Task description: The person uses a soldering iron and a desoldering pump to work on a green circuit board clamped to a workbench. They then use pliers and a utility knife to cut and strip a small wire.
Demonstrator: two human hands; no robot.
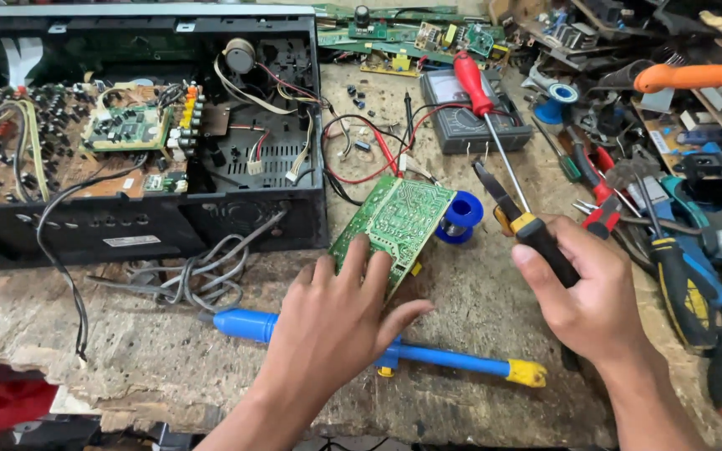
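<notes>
Workbench, head view: both hands at a green circuit board.

Left hand (333,313) lies flat, fingers spread, on the lower edge of the green circuit board (394,219), which rests tilted, solder side up. Right hand (588,294) grips black-and-yellow pliers (518,219), tips pointing up-left, just beside the board. A blue solder spool (462,215) sits between board and pliers. A blue desoldering pump (378,349) lies under the left hand. An opened black chassis (139,134) stands upper left; a red-handled screwdriver (480,96) rests across a grey multimeter (470,113).
</notes>
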